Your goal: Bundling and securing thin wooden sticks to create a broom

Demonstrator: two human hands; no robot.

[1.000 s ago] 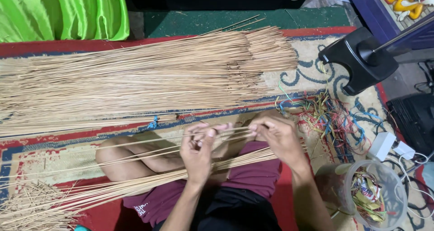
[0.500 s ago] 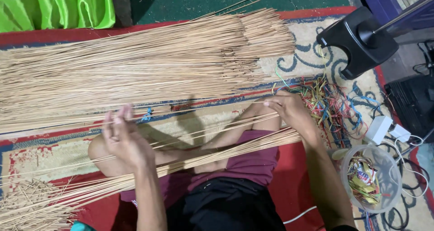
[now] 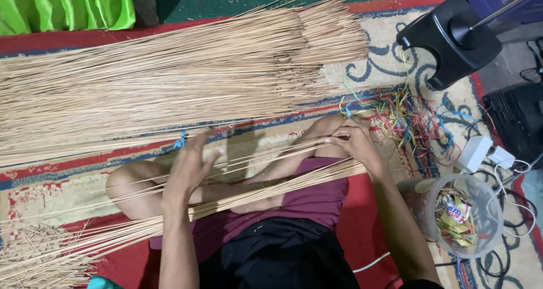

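A wide heap of long thin pale sticks [image 3: 169,74] lies across the carpet in front of me. A smaller bundle of the same sticks [image 3: 266,190] runs slantwise over my crossed legs. My right hand [image 3: 353,142] pinches the right ends of a few loose sticks [image 3: 254,159] that stretch to the left above my knee. My left hand [image 3: 192,162] rests on those same sticks further along, fingers curled over them.
A tangle of coloured plastic strips [image 3: 407,119] lies right of my right hand. A clear tub [image 3: 461,212] of small wrappers stands at the lower right. A black stand base [image 3: 449,37], cables and white adapters [image 3: 481,153] are on the right. Green fabric [image 3: 68,6] sits top left.
My left hand went out to the left along the loose sticks, then came back toward the middle. My right hand has stayed at the stick ends, shifting slightly right.
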